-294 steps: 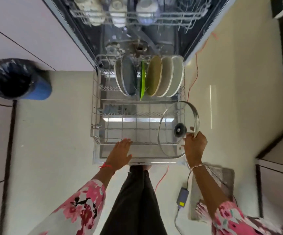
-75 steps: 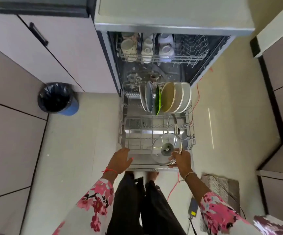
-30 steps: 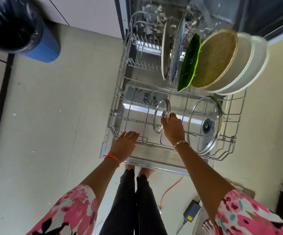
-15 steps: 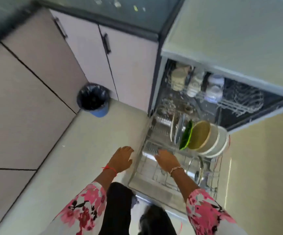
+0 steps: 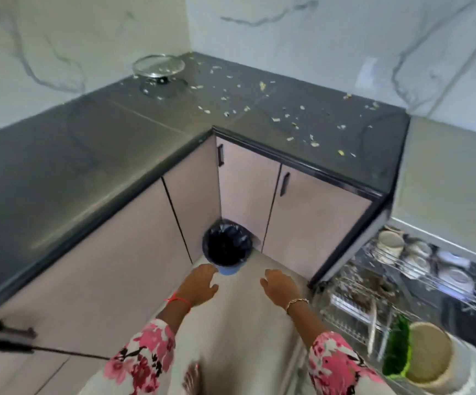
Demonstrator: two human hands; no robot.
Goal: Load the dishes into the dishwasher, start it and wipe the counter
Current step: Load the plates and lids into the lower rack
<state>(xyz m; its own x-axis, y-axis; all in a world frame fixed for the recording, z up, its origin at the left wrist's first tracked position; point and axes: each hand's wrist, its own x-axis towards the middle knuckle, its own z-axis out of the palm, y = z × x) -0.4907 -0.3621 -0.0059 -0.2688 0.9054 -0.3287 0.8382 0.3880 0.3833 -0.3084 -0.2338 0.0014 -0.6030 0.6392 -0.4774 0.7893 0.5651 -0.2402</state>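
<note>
Crumb-strewn counter (image 5: 117,143), glass lid (image 5: 158,65) atop, bin (image 5: 227,249) below

1. A single wide-angle view comes from the person's head, high above the floor and tilted forward and down.
2. It faces the inner corner of the L-shaped counter (image 5: 145,155). That corner lies far off at 12 o'clock, with a glass lid (image 5: 158,67) at about 11 o'clock.
3. The bin (image 5: 227,249) stands near centre, on the floor well below the lens.
4. Nearest the lens, the left hand (image 5: 199,285) and right hand (image 5: 281,286) reach in from 6 o'clock.
5. The dishwasher racks (image 5: 353,306) fill the 4 o'clock corner, seen steeply from above and cut by the frame edge.
6. Straight edges bow towards the borders, and the picture is slightly blurred.
</note>
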